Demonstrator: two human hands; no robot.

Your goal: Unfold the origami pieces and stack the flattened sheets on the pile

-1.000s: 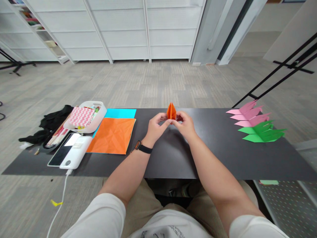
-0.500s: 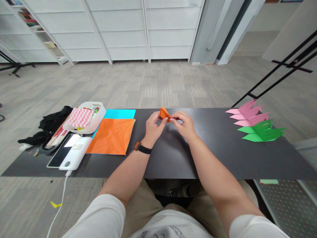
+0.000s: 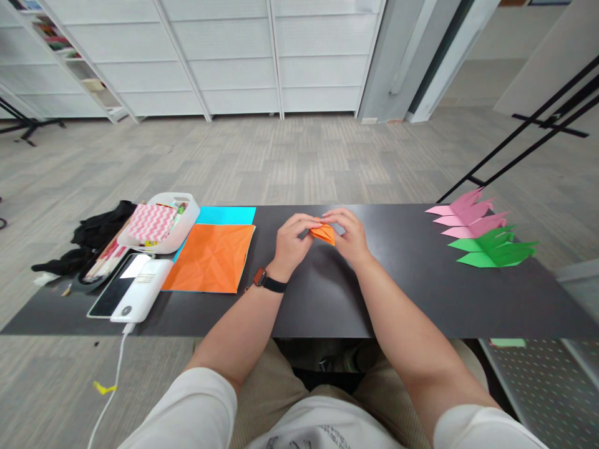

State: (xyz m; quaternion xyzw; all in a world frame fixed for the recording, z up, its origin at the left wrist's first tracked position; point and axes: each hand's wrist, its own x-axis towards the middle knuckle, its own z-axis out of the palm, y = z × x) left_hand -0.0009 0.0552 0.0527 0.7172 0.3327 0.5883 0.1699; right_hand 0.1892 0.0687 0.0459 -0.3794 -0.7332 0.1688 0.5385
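Note:
A small folded piece of orange paper [image 3: 324, 234] is held between both hands above the far middle of the dark table. My left hand [image 3: 294, 240] pinches its left side, thumb below and fingers along the top edge. On the other side, my right hand [image 3: 350, 236] grips it with thumb and bent fingers. The fingertips cover part of the folds. To the left lies a stack of square paper with a creased orange sheet [image 3: 210, 259] on top and a blue sheet [image 3: 229, 214] showing behind it.
At the table's right end stand folded pink paper figures [image 3: 470, 215] and green ones [image 3: 496, 249] in a row. On the left are a white basket [image 3: 189, 221], a phone [image 3: 110, 299], a cabled white power bank [image 3: 143, 290], a dark pencil tray [image 3: 87, 280] and black cloth [image 3: 100, 227].
The folded orange paper has been turned; its pointed part stood up before and now a flat, layered side faces me, slightly lower. Both hands have shifted their finger hold around it.

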